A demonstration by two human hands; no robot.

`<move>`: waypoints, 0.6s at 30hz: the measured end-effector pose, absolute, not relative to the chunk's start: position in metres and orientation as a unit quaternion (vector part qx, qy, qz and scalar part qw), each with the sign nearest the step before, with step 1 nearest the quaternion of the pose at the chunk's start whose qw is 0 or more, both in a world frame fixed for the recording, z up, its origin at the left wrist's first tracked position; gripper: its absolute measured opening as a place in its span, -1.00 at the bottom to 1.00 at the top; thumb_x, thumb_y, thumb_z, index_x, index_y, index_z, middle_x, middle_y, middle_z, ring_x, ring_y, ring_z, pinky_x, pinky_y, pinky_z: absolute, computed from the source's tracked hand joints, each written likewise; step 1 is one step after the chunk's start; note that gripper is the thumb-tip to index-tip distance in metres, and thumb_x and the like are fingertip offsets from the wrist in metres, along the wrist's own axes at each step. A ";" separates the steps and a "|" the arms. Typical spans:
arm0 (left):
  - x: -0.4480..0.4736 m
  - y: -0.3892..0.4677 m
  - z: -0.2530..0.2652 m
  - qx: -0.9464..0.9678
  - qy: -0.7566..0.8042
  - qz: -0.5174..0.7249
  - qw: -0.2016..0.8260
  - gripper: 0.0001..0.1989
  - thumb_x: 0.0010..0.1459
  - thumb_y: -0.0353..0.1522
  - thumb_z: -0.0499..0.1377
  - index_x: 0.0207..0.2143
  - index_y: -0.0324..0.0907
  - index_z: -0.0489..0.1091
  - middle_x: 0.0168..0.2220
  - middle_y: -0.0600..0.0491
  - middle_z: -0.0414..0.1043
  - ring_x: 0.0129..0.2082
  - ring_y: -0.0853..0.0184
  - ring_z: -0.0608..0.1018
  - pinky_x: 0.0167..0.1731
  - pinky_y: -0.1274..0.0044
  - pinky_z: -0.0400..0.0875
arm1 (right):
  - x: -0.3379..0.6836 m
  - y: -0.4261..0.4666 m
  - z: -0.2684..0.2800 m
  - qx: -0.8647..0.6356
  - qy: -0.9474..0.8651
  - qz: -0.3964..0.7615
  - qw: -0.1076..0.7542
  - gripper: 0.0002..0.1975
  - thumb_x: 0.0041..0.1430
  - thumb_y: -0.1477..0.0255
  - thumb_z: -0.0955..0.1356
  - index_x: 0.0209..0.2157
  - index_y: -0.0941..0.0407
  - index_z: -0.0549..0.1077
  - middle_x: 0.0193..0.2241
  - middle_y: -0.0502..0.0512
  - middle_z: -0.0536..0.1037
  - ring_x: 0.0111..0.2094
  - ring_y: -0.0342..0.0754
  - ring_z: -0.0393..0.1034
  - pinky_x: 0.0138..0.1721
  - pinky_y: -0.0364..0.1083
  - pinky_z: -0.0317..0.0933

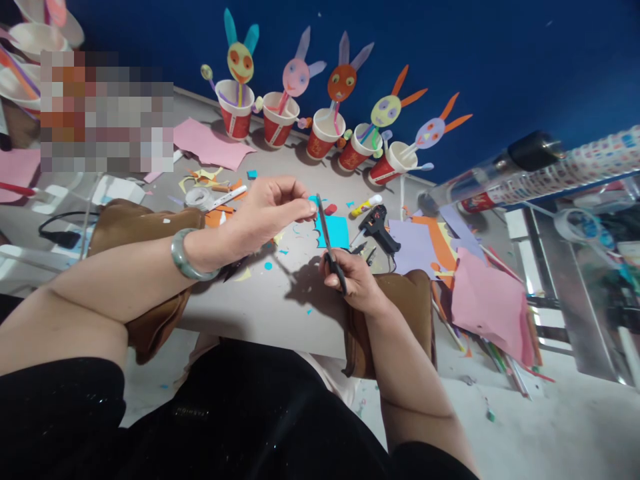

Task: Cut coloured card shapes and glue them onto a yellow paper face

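Note:
My left hand, with a jade bangle on its wrist, pinches a small piece of turquoise paper between thumb and fingertips. My right hand is wrapped round the black handles of a pair of scissors. Their blades point up and away, the tips right beside the pinched piece. Beneath the blades lies a turquoise sheet with a scalloped cut edge. Small turquoise scraps are scattered on the table under my hands. Whether the blades touch the pinched piece I cannot tell.
Red paper cups with paper rabbit heads line the blue partition. A black glue gun, a yellow marker, purple paper and a pink sheet lie right. Brown cushions sit under both forearms.

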State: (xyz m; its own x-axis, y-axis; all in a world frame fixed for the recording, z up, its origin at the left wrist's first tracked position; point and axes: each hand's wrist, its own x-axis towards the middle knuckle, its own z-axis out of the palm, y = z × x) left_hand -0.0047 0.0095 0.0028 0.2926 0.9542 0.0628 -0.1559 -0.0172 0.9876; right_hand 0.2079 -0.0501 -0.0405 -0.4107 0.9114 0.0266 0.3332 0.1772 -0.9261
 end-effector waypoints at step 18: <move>-0.005 0.010 0.005 0.539 0.373 0.466 0.594 -0.84 0.06 -0.48 0.25 -0.54 -0.20 0.37 -0.53 0.11 0.44 -0.48 0.49 0.48 -0.36 0.56 0.42 | 0.209 -0.050 -0.041 -0.440 -0.694 0.475 0.314 -0.36 0.01 -0.24 0.39 -0.59 0.08 0.34 -0.60 -0.02 0.41 -0.51 -0.10 0.23 -0.40 -0.07 0.09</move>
State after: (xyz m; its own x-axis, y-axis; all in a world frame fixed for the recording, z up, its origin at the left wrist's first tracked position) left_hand -0.0049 0.0098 0.0048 0.2870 0.9561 0.0586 -0.1518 -0.0150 0.9883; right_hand 0.2086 -0.0501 -0.0412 -0.4161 0.9092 0.0171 0.3132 0.1609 -0.9360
